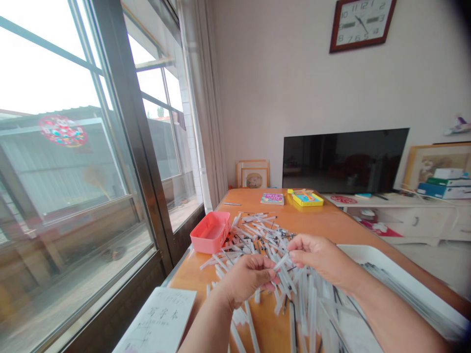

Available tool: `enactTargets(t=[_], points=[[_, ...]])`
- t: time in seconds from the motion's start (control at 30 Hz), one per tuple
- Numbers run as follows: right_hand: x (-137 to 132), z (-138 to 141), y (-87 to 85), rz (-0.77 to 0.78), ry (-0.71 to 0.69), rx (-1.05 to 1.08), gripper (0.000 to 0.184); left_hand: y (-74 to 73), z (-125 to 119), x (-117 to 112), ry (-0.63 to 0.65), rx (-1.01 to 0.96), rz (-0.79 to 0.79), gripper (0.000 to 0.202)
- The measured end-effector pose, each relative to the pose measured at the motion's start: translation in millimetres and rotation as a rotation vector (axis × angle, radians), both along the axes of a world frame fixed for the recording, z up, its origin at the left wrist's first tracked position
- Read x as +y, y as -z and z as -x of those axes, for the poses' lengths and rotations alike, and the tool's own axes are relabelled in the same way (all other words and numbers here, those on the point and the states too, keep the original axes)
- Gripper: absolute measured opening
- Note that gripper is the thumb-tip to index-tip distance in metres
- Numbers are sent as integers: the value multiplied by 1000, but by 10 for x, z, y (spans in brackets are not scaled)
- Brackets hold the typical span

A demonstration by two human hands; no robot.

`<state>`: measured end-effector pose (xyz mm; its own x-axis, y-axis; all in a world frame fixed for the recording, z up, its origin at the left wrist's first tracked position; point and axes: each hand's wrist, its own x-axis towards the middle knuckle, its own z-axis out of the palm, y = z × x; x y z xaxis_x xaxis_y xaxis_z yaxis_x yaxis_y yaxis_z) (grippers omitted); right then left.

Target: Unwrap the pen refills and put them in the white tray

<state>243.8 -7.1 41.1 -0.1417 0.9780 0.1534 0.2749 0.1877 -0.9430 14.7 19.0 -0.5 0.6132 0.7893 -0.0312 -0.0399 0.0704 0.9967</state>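
Observation:
My left hand [252, 278] pinches one end of a short translucent white plastic tube [282, 262]. At the tube's other end, the fingertips of my right hand [312, 251] are closed on it. Both hands hover over a loose pile of similar tubes [303, 299] mixed with thin dark sticks that look like pen refills. The tubes lie in all directions, and my hands and forearms cover part of the pile. Whether a thin stick is inside the held tube I cannot tell.
Left of the pile stands a pink plastic basket [209, 234]. A white tray [390, 264] with thin grey sticks lies right. A writing notebook [158, 318] sits near left. Farther back are a pen [232, 204], a purple booklet [272, 198] and a yellow box [307, 199].

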Motion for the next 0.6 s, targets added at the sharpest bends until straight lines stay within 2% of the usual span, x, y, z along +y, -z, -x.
enactTargets(t=[0.2,0.4,0.6], points=[[13,-52,29,82,-35,28,24,-47,3,-37,19,22,-4,36],[13,-77,63,100,-82,-57,28,-39,-12,-67,29,56,-50,39],[17,28,93,-22,98,-294,47,4,-52,-64,-31,80,-119,36]])
